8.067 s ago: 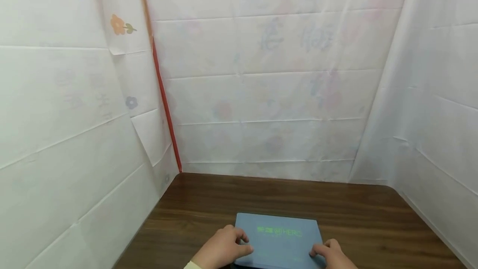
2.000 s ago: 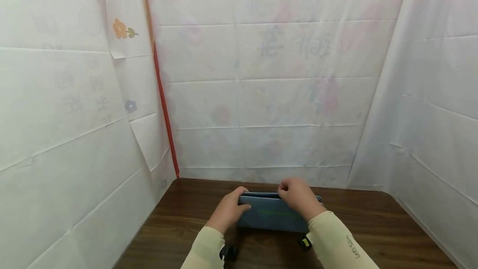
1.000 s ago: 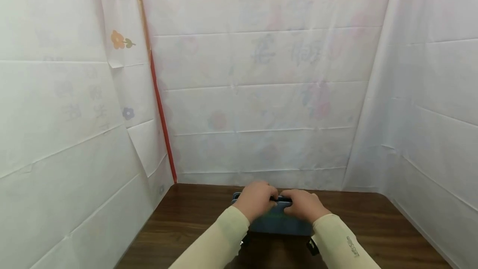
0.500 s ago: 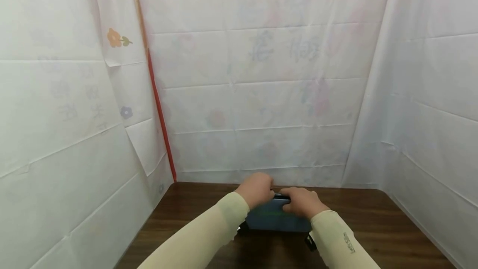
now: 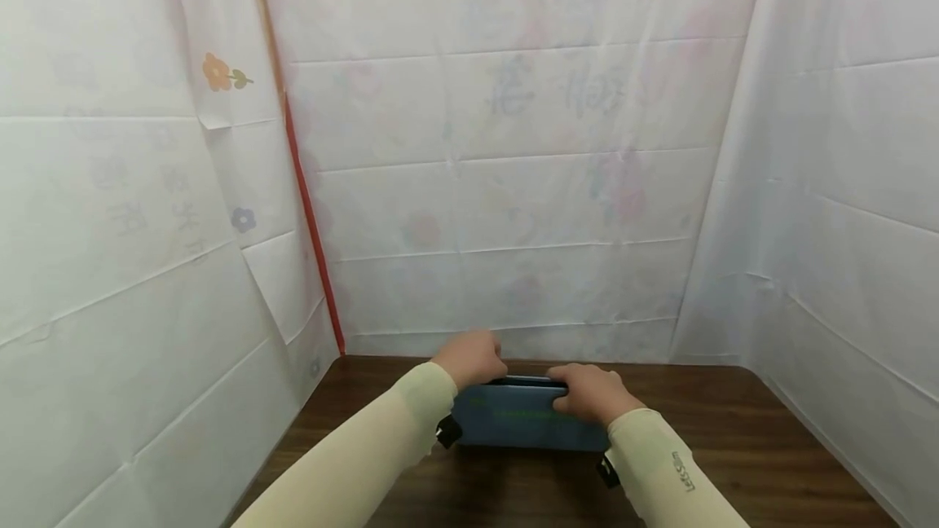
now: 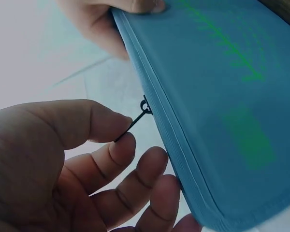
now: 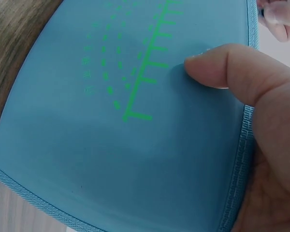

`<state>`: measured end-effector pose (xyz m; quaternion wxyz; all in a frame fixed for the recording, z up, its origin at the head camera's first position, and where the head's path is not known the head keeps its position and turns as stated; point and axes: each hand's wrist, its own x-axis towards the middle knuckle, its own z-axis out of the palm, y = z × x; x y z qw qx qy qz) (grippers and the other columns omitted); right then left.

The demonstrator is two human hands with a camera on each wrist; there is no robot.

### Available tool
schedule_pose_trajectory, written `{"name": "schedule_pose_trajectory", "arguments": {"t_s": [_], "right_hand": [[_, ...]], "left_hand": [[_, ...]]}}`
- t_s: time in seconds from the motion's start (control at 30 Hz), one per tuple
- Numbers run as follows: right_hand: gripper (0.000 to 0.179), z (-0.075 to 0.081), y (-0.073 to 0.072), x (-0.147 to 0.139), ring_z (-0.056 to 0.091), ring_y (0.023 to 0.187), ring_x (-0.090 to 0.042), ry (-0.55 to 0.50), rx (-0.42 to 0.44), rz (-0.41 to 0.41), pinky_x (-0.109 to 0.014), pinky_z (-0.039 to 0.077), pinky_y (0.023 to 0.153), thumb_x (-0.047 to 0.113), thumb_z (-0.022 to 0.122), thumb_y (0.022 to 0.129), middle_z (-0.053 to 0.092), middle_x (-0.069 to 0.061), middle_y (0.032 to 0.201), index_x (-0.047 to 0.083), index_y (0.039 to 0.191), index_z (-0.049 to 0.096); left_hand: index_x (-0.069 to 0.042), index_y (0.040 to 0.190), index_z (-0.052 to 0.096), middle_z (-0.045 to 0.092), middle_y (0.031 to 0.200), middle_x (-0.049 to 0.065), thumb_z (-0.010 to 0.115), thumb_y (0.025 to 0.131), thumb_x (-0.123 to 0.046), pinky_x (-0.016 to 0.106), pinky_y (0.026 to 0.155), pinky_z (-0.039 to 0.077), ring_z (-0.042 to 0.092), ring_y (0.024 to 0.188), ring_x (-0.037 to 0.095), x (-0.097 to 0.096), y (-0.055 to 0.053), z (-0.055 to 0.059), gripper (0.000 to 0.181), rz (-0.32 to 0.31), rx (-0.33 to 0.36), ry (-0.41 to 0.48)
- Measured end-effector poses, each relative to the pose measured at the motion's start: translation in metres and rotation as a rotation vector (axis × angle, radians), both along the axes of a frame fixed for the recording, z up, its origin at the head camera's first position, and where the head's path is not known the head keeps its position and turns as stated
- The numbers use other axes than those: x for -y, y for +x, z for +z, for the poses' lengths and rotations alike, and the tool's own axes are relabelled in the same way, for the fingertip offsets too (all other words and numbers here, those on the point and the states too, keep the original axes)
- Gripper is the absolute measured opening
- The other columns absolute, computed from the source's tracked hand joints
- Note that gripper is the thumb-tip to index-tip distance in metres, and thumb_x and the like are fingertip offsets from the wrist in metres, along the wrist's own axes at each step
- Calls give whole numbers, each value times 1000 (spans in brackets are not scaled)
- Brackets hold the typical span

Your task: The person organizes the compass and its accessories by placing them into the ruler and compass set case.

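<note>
A blue zippered case [image 5: 528,418] with green printing stands on its long edge, its zipped edge facing up. My left hand [image 5: 473,358] is at the upper left of the case. In the left wrist view its thumb and index finger pinch the black zipper pull [image 6: 130,126], while the other fingers lie loosely curled beside the zipped edge. Toward the right end, my right hand [image 5: 594,393] grips the top edge, its thumb flat on the printed front in the right wrist view; its other fingers are hidden behind the case. A dark line runs along the top between the hands.
The case stands on a dark wood table [image 5: 697,422]. White printed sheets [image 5: 506,186] hang behind and on both sides, with a red strip [image 5: 311,226] at the back left corner. Black wrist cameras [image 5: 449,432] sit below the sleeves.
The case lay flat earlier and now stands upright. Over the last second my left hand has moved left along the top edge, away from my right hand, which keeps its grip.
</note>
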<state>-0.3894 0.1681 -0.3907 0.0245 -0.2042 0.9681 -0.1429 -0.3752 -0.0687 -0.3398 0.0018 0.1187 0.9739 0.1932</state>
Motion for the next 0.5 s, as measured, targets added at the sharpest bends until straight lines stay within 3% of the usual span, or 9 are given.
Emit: {"name": "schedule_pose_trajectory", "arguments": {"t_s": [0.13,0.23,0.37,0.5], "right_hand": [[54,-1,0,1,60,138,-39,-10,0,10,-76,36,110,21,75,98,65,-8,150,20,150,61],[54,-3,-1,1,59,139,-39,-8,2,6,-75,36,110,22,74,98,65,-8,150,20,150,61],[55,-4,-1,1,59,139,-39,-8,15,5,-76,35,111,23,74,98,65,-8,150,20,151,61],[55,-2,0,-2,58,140,-40,-24,21,1,-78,32,112,23,74,99,64,-8,151,20,152,60]], "left_hand": [[-23,56,35,26,52,-7,62,93,-10,33,50,22,19,49,13,21,-3,-2,48,30,43,47],[-22,60,37,35,53,-5,60,92,-9,33,51,27,28,49,14,38,-7,-6,42,57,82,79],[-16,69,48,55,62,3,61,94,-9,31,52,44,49,55,18,59,-9,-14,29,92,154,168],[-10,74,58,68,74,13,63,95,-9,35,55,57,62,62,23,74,-11,-25,22,117,188,236]]}}
